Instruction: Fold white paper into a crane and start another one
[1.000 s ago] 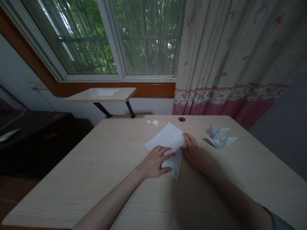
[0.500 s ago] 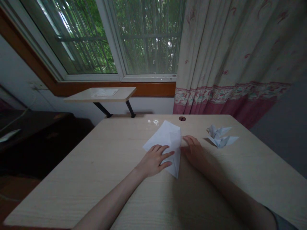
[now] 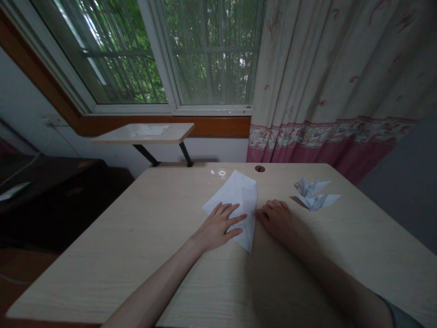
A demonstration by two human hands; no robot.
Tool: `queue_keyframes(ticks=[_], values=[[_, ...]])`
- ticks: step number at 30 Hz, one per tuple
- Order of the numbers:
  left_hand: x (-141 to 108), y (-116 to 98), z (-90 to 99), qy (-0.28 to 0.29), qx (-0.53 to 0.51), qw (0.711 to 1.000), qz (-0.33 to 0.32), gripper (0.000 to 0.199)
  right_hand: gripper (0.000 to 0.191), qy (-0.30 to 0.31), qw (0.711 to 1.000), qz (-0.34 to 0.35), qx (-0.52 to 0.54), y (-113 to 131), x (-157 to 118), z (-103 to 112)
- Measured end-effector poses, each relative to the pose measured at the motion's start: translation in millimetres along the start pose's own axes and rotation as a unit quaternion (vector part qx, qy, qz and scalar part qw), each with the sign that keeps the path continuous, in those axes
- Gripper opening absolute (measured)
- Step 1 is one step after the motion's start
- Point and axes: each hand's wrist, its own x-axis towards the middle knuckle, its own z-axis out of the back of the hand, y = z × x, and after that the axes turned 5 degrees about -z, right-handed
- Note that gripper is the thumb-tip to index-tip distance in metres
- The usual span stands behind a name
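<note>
A folded sheet of white paper [image 3: 241,191] lies on the pale wooden desk, with a point toward me and creases along its right part. Spread flat over its lower left, my left hand [image 3: 223,224] presses on the paper with fingers apart and covers some of it. At the right edge of the paper, my right hand [image 3: 276,219] rests with its fingers curled in. The thumb side of that hand meets the paper's edge. I see nothing held inside the curled fingers.
Folded paper figures [image 3: 314,193] sit on the desk [image 3: 136,255] to the right. A raised shelf [image 3: 180,130] at the back left bears white paper [image 3: 150,130]. Behind the desk are a window and a curtain [image 3: 300,82]. A round cable hole [image 3: 260,169] is near the back edge.
My right hand's fingers have curled in from a more stretched position, and it has drawn slightly toward me along the paper's edge. My left hand and the paper have barely shifted.
</note>
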Motion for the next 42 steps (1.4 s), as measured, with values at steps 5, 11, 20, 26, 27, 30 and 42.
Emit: queue_keyframes(ticks=[5,11,20,26,27,30,42], values=[[0,2,-2.0,-0.006,0.0,1.0,-0.006,0.047,0.02,0.001,1.0,-0.003,-0.004,1,-1,1],[0,1,-1.0,-0.008,0.002,1.0,-0.004,0.046,0.02,0.019,1.0,-0.001,-0.002,0,-1,6],[1,-3,3.5,0.004,-0.001,1.0,0.006,0.047,0.018,0.041,0.998,0.044,-0.012,-5,-1,3],[1,-1,1.4,-0.004,-0.007,1.0,0.003,0.047,0.019,0.06,0.997,0.053,0.0,-6,2,8],[1,-1,0.9,-0.006,-0.008,1.0,0.001,0.047,0.019,0.065,0.996,0.055,0.001,-5,2,10],[0,0,0.5,-0.006,-0.007,1.0,0.0,0.047,0.018,0.081,0.994,0.077,-0.001,-4,3,14],[0,-1,2.2,0.0,-0.005,1.0,0.006,0.045,0.014,0.105,0.987,0.111,0.044,3,1,25]])
